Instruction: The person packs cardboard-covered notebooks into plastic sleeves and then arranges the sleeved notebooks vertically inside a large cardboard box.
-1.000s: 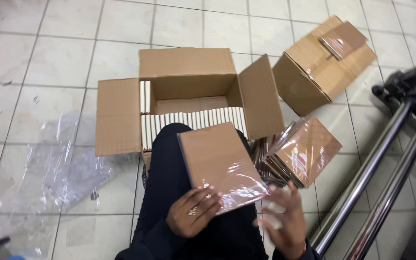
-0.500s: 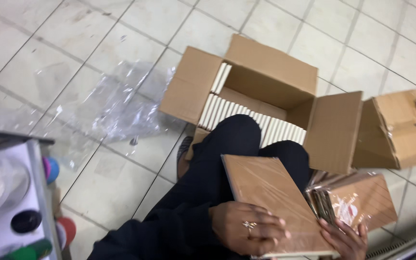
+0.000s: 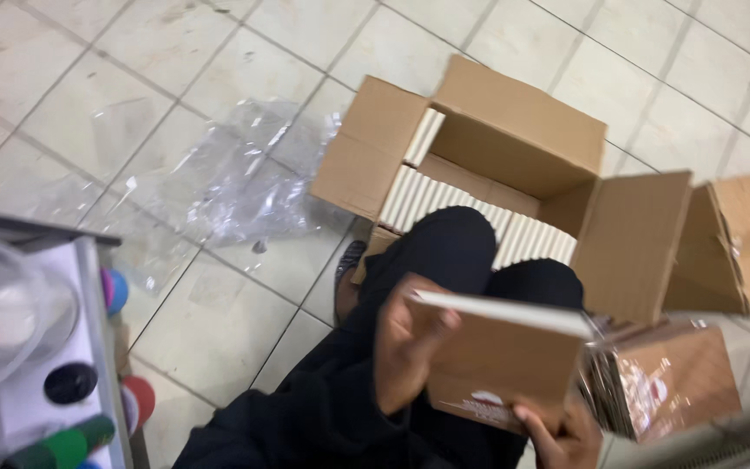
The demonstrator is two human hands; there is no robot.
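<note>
The left hand [image 3: 410,347] grips the left edge of a flat brown booklet [image 3: 501,365], fingers curled over its near face. The right hand [image 3: 557,434] clamps the same booklet at its lower right corner, and only the fingertips and part of the palm show before the frame cuts them off. The booklet is held above the person's lap, tilted so its pale top edge runs across as a thin strip. The two hands sit apart, one at each end of it.

Just right of the booklet, a stack of like booklets in shiny clear wrap [image 3: 661,391] lies on the floor; its outline is blurred and I cannot tell how many it holds. Dark trouser legs [image 3: 462,252] stretch forward and cover the near wall of an open cardboard box [image 3: 514,130]. Its four flaps are spread wide, and rows of pale-edged booklets stand packed inside, with a gap at the back. A second cardboard box [image 3: 748,243] stands to the right, cut by the frame, its contents hidden.

Left of the open box, crumpled clear plastic film [image 3: 236,182] lies on the tiled floor [image 3: 71,104], with bare tiles beyond it. At the lower left, a tray with coloured round caps [image 3: 71,382] crowds the corner, blurred.
</note>
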